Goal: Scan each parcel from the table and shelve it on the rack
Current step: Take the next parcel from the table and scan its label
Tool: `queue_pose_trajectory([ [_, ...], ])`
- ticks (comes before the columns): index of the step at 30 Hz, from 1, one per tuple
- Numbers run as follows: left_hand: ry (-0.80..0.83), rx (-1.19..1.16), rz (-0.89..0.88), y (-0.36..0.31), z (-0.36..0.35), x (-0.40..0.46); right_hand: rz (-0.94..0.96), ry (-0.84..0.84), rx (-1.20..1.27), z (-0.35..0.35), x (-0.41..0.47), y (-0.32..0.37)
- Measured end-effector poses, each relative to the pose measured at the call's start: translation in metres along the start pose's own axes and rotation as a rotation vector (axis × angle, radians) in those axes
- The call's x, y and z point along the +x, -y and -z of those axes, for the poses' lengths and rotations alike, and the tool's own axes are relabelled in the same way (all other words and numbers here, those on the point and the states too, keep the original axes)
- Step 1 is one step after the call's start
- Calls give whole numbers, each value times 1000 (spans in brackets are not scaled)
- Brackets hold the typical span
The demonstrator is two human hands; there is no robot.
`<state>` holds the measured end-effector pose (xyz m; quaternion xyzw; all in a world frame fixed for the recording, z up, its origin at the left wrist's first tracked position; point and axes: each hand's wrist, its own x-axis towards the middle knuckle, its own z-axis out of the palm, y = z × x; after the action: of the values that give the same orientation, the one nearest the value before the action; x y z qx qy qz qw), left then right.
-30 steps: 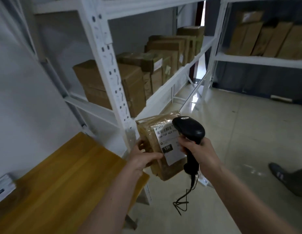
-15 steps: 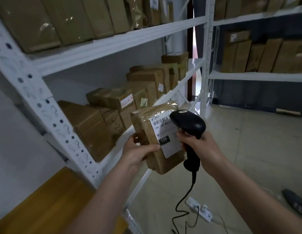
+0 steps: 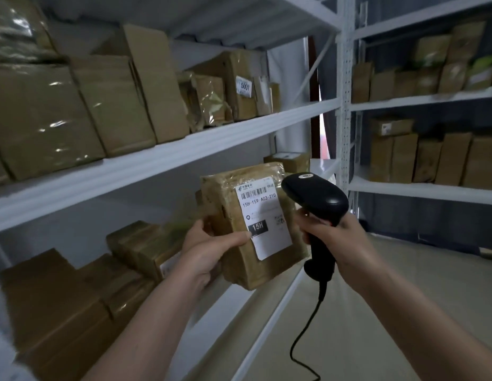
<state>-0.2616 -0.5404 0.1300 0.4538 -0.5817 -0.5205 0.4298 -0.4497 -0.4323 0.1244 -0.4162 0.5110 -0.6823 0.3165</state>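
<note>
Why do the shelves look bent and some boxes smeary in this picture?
Head view: the wide-angle lens bows the white shelf; the near boxes at left are motion-blurred with glare streaks on their tape, while the parcel label between the hands reads sharp.

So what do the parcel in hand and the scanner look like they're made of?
The parcel looks like brown cardboard or paper wrapped in clear glossy film or tape, judging by its wrinkled, shiny surface; its label is matte white paper. The scanner looks like black moulded plastic with a slight sheen.
</note>
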Motion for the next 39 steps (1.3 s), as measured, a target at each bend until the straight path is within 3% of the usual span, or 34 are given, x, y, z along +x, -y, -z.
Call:
queue_pose_trajectory([
  [8, 5, 5, -72, -41, -43, 51, 23, -126, 48, 30, 71, -2],
  [19, -60, 52, -221, -70, -98, 117, 39, 3, 238, 54, 170, -12],
  [30, -146, 46, -265, -105, -218, 212, 63, 65, 349, 134, 316, -5],
  [34, -119, 201, -337, -122, -259, 224, 57, 118, 429, 163, 358, 2],
  [39, -111, 595, -353, -136, -306, 235, 59, 184, 521, 193, 399, 9],
])
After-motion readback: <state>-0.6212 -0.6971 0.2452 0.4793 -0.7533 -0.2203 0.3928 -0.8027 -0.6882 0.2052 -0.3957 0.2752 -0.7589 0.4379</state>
